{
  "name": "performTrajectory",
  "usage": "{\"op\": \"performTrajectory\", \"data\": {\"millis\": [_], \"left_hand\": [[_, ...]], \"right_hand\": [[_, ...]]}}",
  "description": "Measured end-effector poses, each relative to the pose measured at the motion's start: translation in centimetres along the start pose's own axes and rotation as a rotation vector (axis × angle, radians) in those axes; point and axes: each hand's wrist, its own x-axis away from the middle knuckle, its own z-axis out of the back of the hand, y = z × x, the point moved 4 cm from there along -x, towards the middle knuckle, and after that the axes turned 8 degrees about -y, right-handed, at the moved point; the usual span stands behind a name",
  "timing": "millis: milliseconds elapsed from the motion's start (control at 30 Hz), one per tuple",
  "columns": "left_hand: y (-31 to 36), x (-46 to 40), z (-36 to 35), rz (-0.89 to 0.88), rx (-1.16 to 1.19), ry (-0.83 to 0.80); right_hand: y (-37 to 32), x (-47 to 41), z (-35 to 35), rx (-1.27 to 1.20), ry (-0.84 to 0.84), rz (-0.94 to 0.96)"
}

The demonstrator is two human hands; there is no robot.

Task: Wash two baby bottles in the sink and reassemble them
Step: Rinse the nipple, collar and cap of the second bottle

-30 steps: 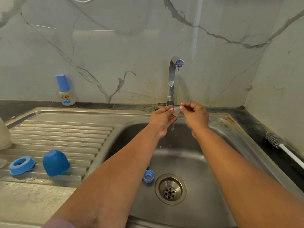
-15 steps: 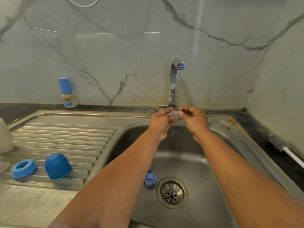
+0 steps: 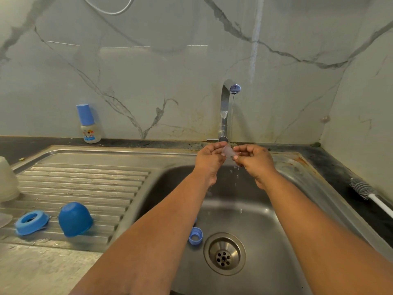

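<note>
Little is changed since the earlier frame: the clear teat [image 3: 228, 151] is kept under the tap's [image 3: 225, 107] thin stream above the sink [image 3: 276, 241], pinched by the curled left hand [image 3: 209, 159] and right hand [image 3: 254, 161], forearms outstretched.

Small baby bottle [image 3: 90, 126] at back of worktop [image 3: 53, 141]: colourful printed label, blue band with characters, too small to read. No other text visible.

Grey-veined marble wall [image 3: 148, 67] meets a dark counter [image 3: 331, 162]; a loop, perhaps a cable [image 3: 108, 8], hangs at top.
</note>
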Motion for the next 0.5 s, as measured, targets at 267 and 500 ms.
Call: {"op": "performTrajectory", "data": {"millis": [267, 500], "left_hand": [[0.1, 0.3, 0.0, 0.087, 0.192, 0.036], [-0.1, 0.2, 0.7, 0.080, 0.215, 0.129]], "right_hand": [[-0.5, 0.4, -1.0, 0.127, 0.034, 0.054], [-0.7, 0.1, -2.9, 0.427, -0.015, 0.158]]}}
